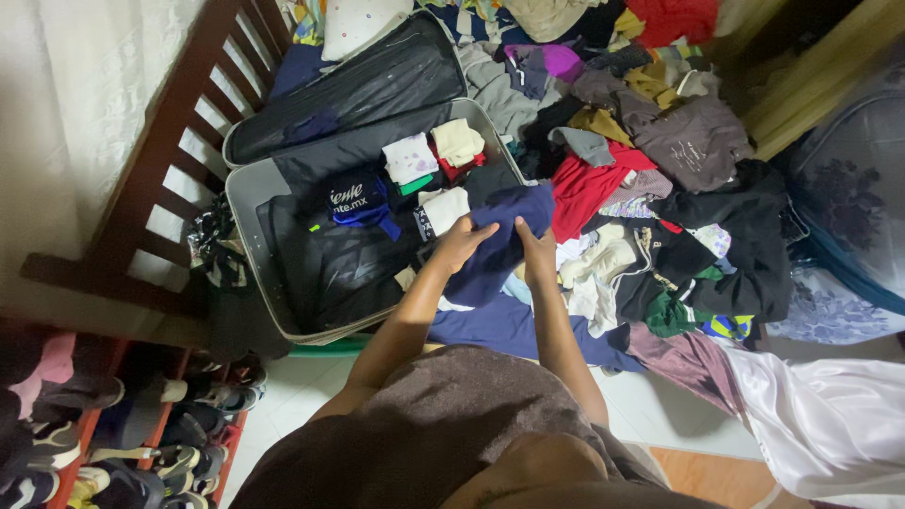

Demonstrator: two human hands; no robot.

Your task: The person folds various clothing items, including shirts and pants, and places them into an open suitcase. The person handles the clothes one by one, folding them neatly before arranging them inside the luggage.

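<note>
- Nearest the camera, the person's brown-clad front fills the bottom of the view, both bare forearms reaching up and away.
- Down on the left side, well short of the fingers, a red shoe rack (pixel 123 443) holds rows of sneakers.
- The left hand (pixel 462 240) closes its fingers over the near left edge of a navy blue garment (pixel 500 240), thumb on top, pinching the cloth.
- The right hand (pixel 539 253) grips the same garment just beside the left; its fingers curl into the fabric, fingertips hidden in the folds.
- The garment hangs between both hands, over the right edge of an open grey suitcase (pixel 247 203).
- Left of the fingers, inside the suitcase, lie dark folded clothes; just beyond the fingers sit small folded white and cream pieces (pixel 443 151).
- Right of and beyond the fingers spreads a loose heap of clothes (pixel 679 160), with a red shirt (pixel 589 188) closest.
</note>
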